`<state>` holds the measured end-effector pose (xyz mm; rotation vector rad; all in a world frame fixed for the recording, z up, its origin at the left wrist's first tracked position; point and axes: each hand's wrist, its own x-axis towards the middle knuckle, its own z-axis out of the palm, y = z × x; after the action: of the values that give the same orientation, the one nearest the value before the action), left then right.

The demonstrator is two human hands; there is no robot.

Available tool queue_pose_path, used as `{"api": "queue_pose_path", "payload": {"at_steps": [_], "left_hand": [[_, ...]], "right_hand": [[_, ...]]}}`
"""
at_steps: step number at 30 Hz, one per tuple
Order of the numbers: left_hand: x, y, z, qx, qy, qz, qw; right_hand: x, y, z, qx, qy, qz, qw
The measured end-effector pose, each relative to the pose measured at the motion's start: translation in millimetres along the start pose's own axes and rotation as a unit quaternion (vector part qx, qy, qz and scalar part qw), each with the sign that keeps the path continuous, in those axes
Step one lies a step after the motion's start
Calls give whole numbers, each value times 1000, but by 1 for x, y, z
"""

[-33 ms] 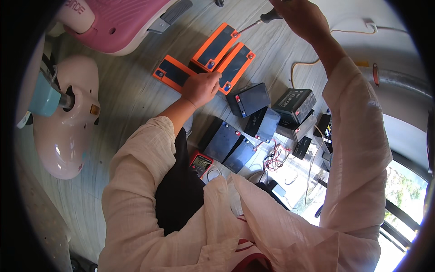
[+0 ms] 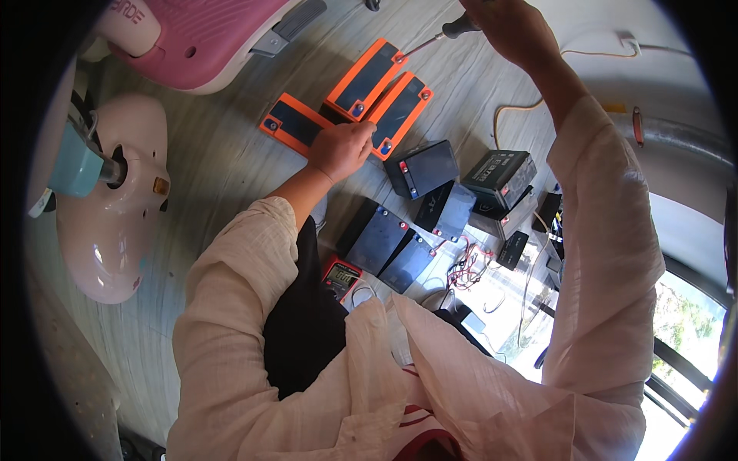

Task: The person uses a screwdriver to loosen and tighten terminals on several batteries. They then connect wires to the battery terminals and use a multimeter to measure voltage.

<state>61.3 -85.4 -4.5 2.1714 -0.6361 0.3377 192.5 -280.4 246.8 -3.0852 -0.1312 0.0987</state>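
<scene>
Three orange-and-black batteries lie together on the floor: a left one [image 2: 286, 127], a middle one [image 2: 363, 77] and a right one [image 2: 403, 111]. My right hand [image 2: 516, 32] is closed on a screwdriver [image 2: 460, 28] with a dark handle. Its shaft slants down-left, its tip at the far terminal of the middle battery. My left hand [image 2: 342, 150] is closed over the near ends of the batteries, touching the right one's side. Its fingertips are mostly hidden, so what they grip cannot be made out.
Several dark batteries [image 2: 427, 167] stand to the right and nearer me. A red multimeter [image 2: 340, 278] lies by my leg, with tangled red and black leads [image 2: 469, 265] to its right. Pink scooter bodywork [image 2: 204, 46] and a pale scooter part [image 2: 104, 230] flank the left side.
</scene>
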Motion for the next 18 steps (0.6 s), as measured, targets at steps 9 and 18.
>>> {"api": "queue_pose_path", "payload": {"at_steps": [9,18], "left_hand": [[0,0,0,6,-9,-1,1000],[-2,-3,-1,7,0,4,1000]], "right_hand": [[-10,-14,-11,42,-13,-12,999],[2,3,2,90,-9,-56,994]]}}
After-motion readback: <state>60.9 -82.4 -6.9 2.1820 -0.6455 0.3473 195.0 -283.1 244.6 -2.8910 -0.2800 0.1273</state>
